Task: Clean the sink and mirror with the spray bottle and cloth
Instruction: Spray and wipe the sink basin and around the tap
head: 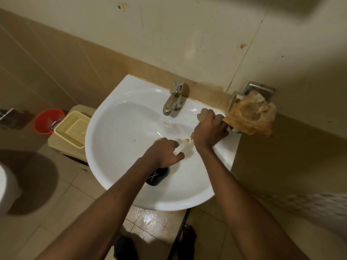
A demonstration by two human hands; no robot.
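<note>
The left hand (pixel 163 152) hangs over the middle of the white sink (pixel 116 156) with its fingers curled round a small pale tube with a yellow tip (pixel 181 146), which sticks out to the right toward the other wrist; whatever else it may hold is hidden under the knuckles. Just below that hand, a black object with a white mark (pixel 156 176) lies in the bowl, partly covered by the forearm. The right hand (pixel 210 128) is at the right rim of the sink, fingers closed into a fist on a tan cloth (pixel 249 117), a wad of which shows at the far side of the knuckles while the rest spreads out to the right, draped over a metal wall fitting (pixel 260 89). The cloth looks thin and stained, and its lower corner hangs past the sink's edge. At the far side of the bowl stands a metal tap (pixel 175 100), its spout pointing toward the near side. Behind it rise the tiled walls (pixel 169 34), cream above and tan below, with a few dark spots. Left of the sink, on the floor, sit a cream plastic bin (pixel 72 128) and, beyond it, a red bucket (pixel 47 121). The floor tiles (pixel 155 226) near the sink's front edge shine wet. No spray bottle or mirror can be made out.
</note>
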